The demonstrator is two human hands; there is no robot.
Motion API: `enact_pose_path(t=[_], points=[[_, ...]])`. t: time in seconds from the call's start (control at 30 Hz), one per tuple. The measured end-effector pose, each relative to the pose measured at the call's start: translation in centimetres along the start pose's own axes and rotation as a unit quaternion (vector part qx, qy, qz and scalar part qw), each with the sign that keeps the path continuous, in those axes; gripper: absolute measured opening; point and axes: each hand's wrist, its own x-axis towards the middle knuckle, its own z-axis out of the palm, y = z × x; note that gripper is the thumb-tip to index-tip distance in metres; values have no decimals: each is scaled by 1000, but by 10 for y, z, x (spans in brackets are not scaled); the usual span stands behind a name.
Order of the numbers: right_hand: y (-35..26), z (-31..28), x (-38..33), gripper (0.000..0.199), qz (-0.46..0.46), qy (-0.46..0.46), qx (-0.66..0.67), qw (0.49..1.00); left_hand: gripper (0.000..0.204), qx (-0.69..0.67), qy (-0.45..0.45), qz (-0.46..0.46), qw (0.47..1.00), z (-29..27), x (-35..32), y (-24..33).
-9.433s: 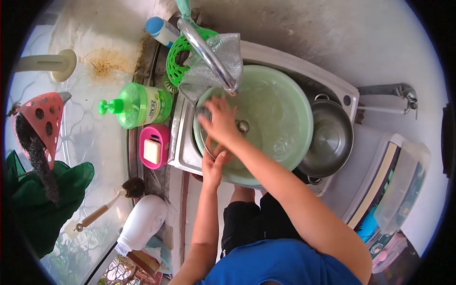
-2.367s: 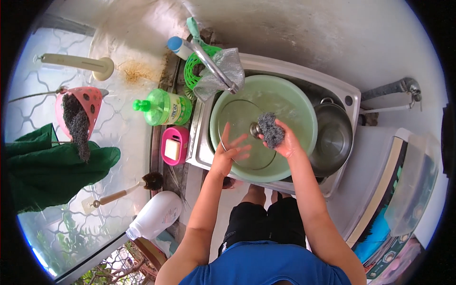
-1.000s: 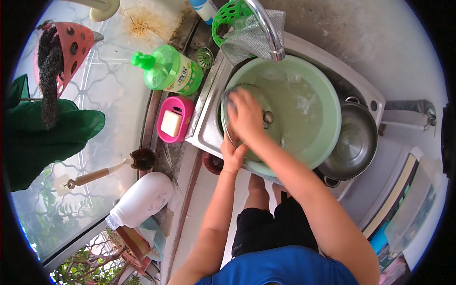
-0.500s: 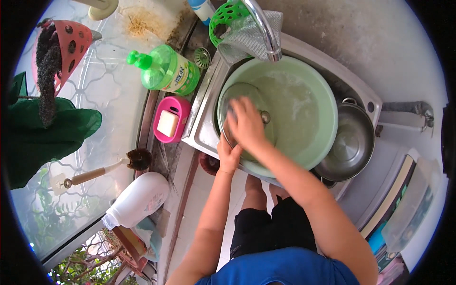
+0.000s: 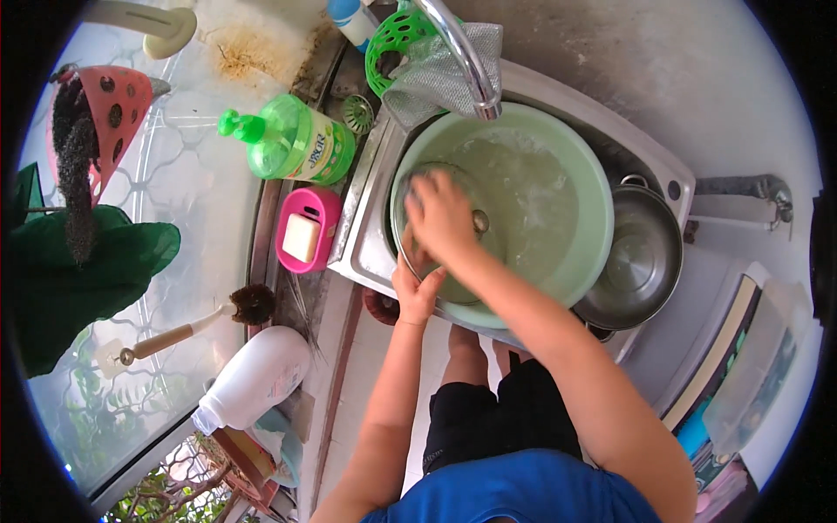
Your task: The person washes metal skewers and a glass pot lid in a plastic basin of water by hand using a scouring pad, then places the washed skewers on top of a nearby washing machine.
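A round glass pot lid (image 5: pixel 478 228) with a metal knob lies tilted in the soapy water of a pale green basin (image 5: pixel 600 218) that stands in the steel sink. My right hand (image 5: pixel 440 213) presses down on the lid's upper left part, fingers curled over a grey scourer that is mostly hidden under the palm. My left hand (image 5: pixel 417 292) grips the lid's near rim at the basin's lower left edge, thumb on top.
The curved tap (image 5: pixel 462 48) with a grey cloth (image 5: pixel 436 74) hangs over the basin's far edge. A steel pot (image 5: pixel 636 261) sits right of the basin. On the left ledge are a green soap bottle (image 5: pixel 296 144), a pink soap dish (image 5: pixel 307 231), a wooden-handled brush (image 5: pixel 192 322) and a white bottle (image 5: pixel 257 375).
2.4 s ago my right hand held the scourer up above the basin and my left hand was open. Now the right hand rubs on the lid and the left grips its rim.
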Motion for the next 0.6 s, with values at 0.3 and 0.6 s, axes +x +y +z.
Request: enact_pose_path(t=[0.3,0.6], points=[[11,-5,20,22,54,1,14,998,79,-32,-8,-26,999,12,5,0],[45,-1,44,22,163,17,-48,985,81,-74,-10,-74,994,24,9,10]])
